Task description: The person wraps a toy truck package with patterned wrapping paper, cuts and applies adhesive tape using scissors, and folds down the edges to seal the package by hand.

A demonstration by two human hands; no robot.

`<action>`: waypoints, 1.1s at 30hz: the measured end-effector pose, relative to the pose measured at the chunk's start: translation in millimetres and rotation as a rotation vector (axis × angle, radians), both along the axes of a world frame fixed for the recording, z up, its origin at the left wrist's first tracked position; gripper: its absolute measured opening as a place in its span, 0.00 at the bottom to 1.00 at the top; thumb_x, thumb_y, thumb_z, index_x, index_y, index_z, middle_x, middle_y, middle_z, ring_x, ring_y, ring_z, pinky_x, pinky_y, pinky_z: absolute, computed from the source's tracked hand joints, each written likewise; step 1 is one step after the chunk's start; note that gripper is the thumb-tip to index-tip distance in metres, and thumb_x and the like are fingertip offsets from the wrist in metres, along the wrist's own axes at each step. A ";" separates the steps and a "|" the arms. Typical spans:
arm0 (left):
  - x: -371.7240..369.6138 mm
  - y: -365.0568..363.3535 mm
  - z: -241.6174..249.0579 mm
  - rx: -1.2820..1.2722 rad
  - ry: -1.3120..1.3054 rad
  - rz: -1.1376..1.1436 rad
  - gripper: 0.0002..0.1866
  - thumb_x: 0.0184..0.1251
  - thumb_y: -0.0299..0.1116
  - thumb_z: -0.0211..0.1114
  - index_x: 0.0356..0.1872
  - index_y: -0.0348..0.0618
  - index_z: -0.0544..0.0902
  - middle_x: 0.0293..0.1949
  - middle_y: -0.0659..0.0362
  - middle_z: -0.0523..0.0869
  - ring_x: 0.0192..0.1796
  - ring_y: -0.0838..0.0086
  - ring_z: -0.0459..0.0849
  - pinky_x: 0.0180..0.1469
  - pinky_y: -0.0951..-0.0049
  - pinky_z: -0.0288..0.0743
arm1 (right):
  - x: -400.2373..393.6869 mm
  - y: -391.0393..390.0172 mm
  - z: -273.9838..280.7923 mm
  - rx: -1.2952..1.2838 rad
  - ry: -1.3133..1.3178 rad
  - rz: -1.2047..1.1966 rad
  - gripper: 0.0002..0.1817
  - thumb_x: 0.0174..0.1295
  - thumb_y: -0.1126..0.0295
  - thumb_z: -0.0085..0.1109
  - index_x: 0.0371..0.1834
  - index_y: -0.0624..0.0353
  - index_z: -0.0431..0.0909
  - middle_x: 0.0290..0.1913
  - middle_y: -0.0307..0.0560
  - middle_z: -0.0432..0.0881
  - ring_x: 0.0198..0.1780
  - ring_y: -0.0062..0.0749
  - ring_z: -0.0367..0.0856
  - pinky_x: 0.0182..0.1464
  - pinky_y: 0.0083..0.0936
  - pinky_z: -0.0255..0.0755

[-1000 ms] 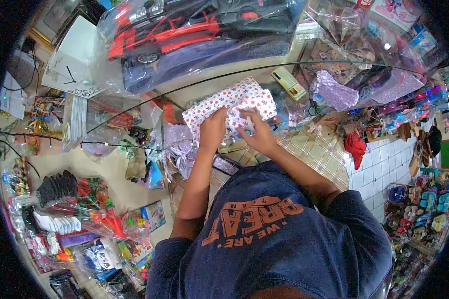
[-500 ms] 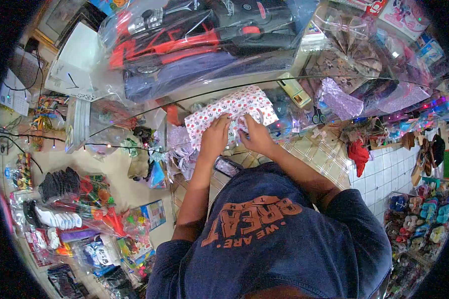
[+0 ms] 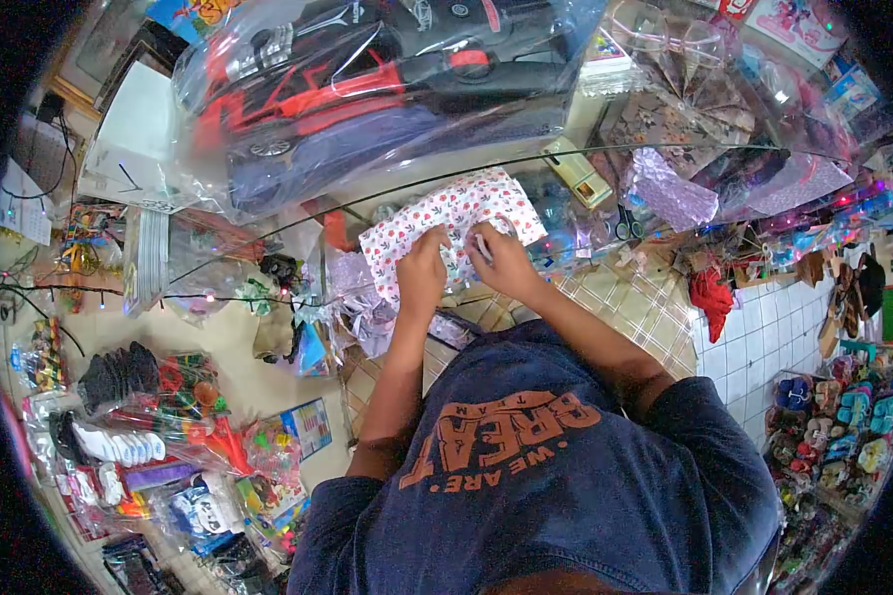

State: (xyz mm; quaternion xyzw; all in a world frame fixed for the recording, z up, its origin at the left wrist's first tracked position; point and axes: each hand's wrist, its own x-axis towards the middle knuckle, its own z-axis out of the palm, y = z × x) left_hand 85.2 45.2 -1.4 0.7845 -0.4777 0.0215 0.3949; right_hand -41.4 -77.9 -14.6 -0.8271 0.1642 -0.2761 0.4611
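Note:
A parcel in white gift wrap with red and dark printed motifs [image 3: 486,198] lies at a slant on the glass counter in front of me. My left hand [image 3: 424,270] is over its near left part, fingers curled together; whatever they pinch is too small to make out. On the near right part is my right hand [image 3: 506,266], closed around a small whitish thing that looks like a roll of tape [image 3: 482,246], mostly hidden by the fingers. A gap of patterned paper shows between the two hands.
Beyond the parcel lies a large bagged red and black toy car [image 3: 337,89]. To the right are a yellowish box [image 3: 577,174], dark-handled scissors [image 3: 625,224] and shiny lilac wrap [image 3: 670,188]. A string of lights [image 3: 208,297] crosses the left. Bagged goods [image 3: 119,441] hang lower left.
My left hand, earlier flatter on the paper, has curled its fingers. My right hand has turned, covering more of the roll. The view has shifted slightly.

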 end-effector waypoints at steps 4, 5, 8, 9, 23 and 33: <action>4.4 -0.6 1.6 -0.009 -0.064 -0.027 0.14 0.58 0.17 0.55 0.41 0.43 0.85 0.49 0.51 0.88 0.46 0.53 0.88 0.46 0.59 0.83 | 1.4 0.1 -5.4 0.016 -0.038 -0.019 0.10 0.62 0.72 0.62 0.44 0.62 0.74 0.22 0.54 0.79 0.25 0.50 0.80 0.41 0.42 0.73; 3.0 -0.6 3.9 0.012 -0.046 -0.008 0.15 0.57 0.16 0.56 0.41 0.43 0.86 0.49 0.52 0.88 0.46 0.54 0.88 0.46 0.60 0.83 | 1.0 -0.1 -4.9 0.016 -0.038 -0.022 0.10 0.62 0.72 0.62 0.44 0.62 0.74 0.22 0.54 0.79 0.25 0.50 0.80 0.41 0.42 0.73; 3.1 -1.2 3.9 0.028 -0.056 0.011 0.18 0.56 0.16 0.56 0.43 0.44 0.87 0.50 0.54 0.88 0.46 0.55 0.88 0.47 0.61 0.83 | 1.6 -1.4 -3.7 -0.011 -0.046 -0.032 0.08 0.62 0.72 0.62 0.41 0.62 0.76 0.21 0.52 0.78 0.24 0.49 0.79 0.42 0.42 0.73; 3.3 -1.8 4.7 0.024 -0.082 0.011 0.19 0.56 0.16 0.56 0.45 0.45 0.87 0.50 0.54 0.88 0.46 0.55 0.88 0.47 0.61 0.83 | 2.0 -1.4 -3.6 0.023 -0.056 -0.032 0.07 0.62 0.72 0.62 0.39 0.62 0.76 0.20 0.52 0.77 0.24 0.49 0.78 0.42 0.42 0.73; 13.5 -1.6 21.3 0.079 -0.046 0.004 0.18 0.57 0.20 0.61 0.49 0.42 0.86 0.52 0.52 0.86 0.50 0.55 0.86 0.53 0.63 0.81 | -4.1 -2.9 5.3 0.094 -0.089 0.051 0.08 0.69 0.71 0.57 0.37 0.66 0.79 0.23 0.51 0.77 0.21 0.29 0.73 0.27 0.29 0.67; -4.5 -0.1 2.8 0.145 -0.154 -0.014 0.20 0.55 0.37 0.76 0.47 0.37 0.87 0.54 0.51 0.86 0.56 0.56 0.83 0.66 0.54 0.71 | -33.7 -2.7 53.3 0.344 -0.143 0.057 0.10 0.72 0.70 0.55 0.44 0.66 0.82 0.28 0.48 0.85 0.25 0.24 0.82 0.27 0.22 0.75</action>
